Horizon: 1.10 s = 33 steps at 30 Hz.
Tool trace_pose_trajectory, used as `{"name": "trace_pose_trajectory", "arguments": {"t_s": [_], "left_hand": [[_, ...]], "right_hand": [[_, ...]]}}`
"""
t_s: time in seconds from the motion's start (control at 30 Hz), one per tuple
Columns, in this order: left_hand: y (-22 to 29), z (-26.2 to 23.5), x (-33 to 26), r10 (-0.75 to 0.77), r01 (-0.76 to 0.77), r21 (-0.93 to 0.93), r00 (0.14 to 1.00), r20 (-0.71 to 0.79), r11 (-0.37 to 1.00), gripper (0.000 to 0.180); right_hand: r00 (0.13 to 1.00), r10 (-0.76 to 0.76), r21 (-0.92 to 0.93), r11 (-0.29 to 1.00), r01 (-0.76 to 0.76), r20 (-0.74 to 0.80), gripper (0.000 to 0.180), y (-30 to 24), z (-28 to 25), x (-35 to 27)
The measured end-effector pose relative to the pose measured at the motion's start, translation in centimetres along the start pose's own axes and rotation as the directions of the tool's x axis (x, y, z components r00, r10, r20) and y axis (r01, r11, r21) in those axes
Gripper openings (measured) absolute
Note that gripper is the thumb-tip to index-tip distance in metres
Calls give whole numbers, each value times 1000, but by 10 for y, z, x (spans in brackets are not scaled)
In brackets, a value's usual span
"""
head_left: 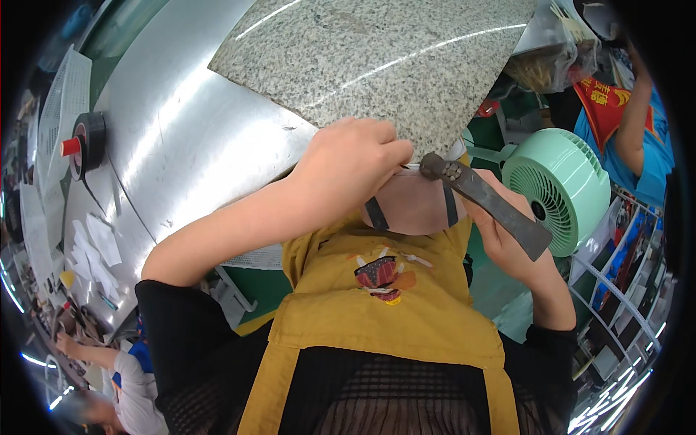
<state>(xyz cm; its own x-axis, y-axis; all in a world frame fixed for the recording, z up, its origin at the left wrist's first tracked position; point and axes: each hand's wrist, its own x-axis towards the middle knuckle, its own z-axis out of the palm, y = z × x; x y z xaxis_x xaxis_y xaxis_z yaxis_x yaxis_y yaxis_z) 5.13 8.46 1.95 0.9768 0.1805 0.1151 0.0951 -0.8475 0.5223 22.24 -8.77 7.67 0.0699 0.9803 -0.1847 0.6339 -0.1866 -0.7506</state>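
Against the near corner of a granite slab [377, 58] lies a pinkish-beige flat piece [409, 199] that looks like leather, with two black strips across it. My left hand [355, 159] is closed at its upper left edge, fingers bent and pressed together. A hammer [493, 203] with a dark, worn metal head is in my right hand [504, 235], whose fingers wrap round the mostly hidden handle. The hammer's round face sits at the piece's upper right edge, close to my left fingertips; whether it touches cannot be told.
A metal table [188, 116] extends left under the slab. On it are a black roll with a red knob [87, 147] and white scraps [94, 250]. A mint-green fan [557, 190] stands right. Other people work at the far right and lower left.
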Motion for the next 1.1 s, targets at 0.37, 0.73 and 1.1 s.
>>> {"name": "trace_pose_trajectory", "arguments": {"t_s": [0.37, 0.73, 1.1], "left_hand": [[-33, 14, -4, 482, -463, 157, 868, -119, 873, 23], [-35, 9, -4, 298, -306, -27, 940, -164, 952, 19], [-32, 6, -11, 424, -396, 190, 895, -139, 898, 20]], "right_hand": [[995, -47, -90, 994, 54, 86, 40, -8, -2, 11], [988, -56, -130, 989, 75, 145, 46, -7, 1, 17], [988, -138, -169, 975, 147, 66, 48, -9, 8, 14]]}}
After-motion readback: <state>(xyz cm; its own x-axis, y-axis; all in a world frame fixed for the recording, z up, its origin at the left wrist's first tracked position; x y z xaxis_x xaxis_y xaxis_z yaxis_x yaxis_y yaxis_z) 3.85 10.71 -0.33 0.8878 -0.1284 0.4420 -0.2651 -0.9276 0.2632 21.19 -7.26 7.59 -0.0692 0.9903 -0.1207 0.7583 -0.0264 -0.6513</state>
